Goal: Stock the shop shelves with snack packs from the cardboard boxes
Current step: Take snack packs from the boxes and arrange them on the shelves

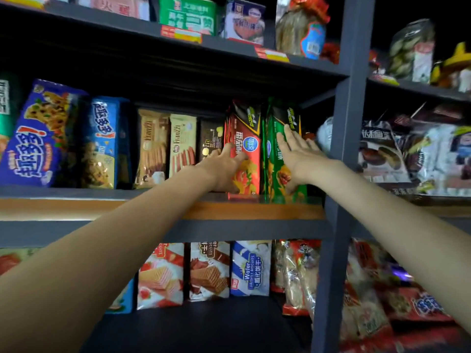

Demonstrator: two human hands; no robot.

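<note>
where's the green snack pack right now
In the head view the green snack pack stands upright on the middle shelf, right of the red pack and left of the grey upright post, with the right hand flat against it.

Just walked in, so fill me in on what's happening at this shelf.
A person is tidying snack packs on the middle shelf. The left hand rests on the front of the upright red pack, its fingers curled over it. The right hand lies flat, fingers straight, against the green pack standing right beside it. Both packs stand at the right end of the row, next to the dark upright post. No cardboard box is in view.
</note>
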